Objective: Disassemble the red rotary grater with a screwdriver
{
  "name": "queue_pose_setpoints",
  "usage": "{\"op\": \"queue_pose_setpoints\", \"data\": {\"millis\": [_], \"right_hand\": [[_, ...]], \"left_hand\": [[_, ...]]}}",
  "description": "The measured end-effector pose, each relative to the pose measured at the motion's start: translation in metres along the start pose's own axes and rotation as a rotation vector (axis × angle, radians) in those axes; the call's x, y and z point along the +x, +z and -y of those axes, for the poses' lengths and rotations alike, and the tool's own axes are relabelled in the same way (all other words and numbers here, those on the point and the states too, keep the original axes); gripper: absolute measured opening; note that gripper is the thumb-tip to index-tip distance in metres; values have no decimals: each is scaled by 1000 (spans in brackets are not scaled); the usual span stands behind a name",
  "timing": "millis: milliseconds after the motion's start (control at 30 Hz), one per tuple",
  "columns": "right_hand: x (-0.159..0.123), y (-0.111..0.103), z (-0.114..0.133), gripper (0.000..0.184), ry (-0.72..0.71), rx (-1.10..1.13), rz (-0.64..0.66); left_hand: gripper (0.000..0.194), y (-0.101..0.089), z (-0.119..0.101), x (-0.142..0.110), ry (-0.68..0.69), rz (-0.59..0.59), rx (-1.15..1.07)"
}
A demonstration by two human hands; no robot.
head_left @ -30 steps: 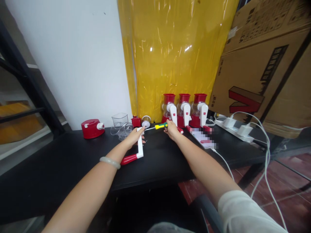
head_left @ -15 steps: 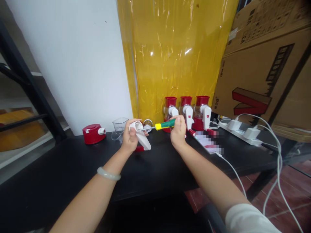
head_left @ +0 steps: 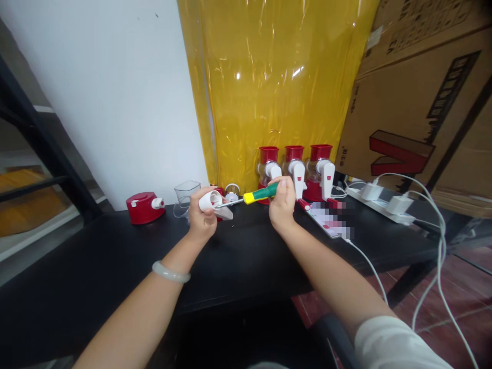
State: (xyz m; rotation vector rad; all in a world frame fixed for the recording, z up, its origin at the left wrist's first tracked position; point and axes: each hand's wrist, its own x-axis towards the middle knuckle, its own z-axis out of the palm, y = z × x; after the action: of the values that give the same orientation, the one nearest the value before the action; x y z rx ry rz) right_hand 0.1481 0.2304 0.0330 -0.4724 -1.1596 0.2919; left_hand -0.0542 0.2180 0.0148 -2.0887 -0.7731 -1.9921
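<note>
My left hand [head_left: 202, 218] is closed around a white crank handle [head_left: 210, 200], its round hollow end turned toward my right side. In my right hand [head_left: 283, 203] is a screwdriver [head_left: 261, 193] with a green and yellow grip, gripped near its back end. The metal shaft points left, and its tip is at the hollow end of the crank; I cannot tell how deep it reaches. Behind my left hand are a clear plastic hopper [head_left: 187, 190] and a drum grater [head_left: 232, 191] with a white end. A red part beside them is mostly hidden.
A red round base [head_left: 145, 207] with a white knob sits on the black table [head_left: 238, 277] at left. Three red-and-white rotary graters [head_left: 294, 171] stand behind my right hand. A phone [head_left: 325, 220], a power strip [head_left: 378, 205] with cables and a large cardboard box [head_left: 415, 113] are at right.
My left hand has turned the crank handle so its hollow end faces right, and its red grip is now largely hidden. The screwdriver stays at the crank, its grip now held farther back.
</note>
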Motion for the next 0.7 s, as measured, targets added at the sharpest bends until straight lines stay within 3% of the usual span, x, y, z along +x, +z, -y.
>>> {"op": "queue_pose_setpoints", "data": {"millis": [300, 467, 700], "right_hand": [[4, 0, -15, 32, 58, 66, 28], [7, -1, -20, 40, 175, 86, 100], [5, 3, -52, 37, 528, 93, 155]], "left_hand": [[66, -4, 7, -5, -120, 43, 33], [55, -2, -2, 1, -385, 114, -102], [48, 6, 4, 7, -856, 212, -203]]}}
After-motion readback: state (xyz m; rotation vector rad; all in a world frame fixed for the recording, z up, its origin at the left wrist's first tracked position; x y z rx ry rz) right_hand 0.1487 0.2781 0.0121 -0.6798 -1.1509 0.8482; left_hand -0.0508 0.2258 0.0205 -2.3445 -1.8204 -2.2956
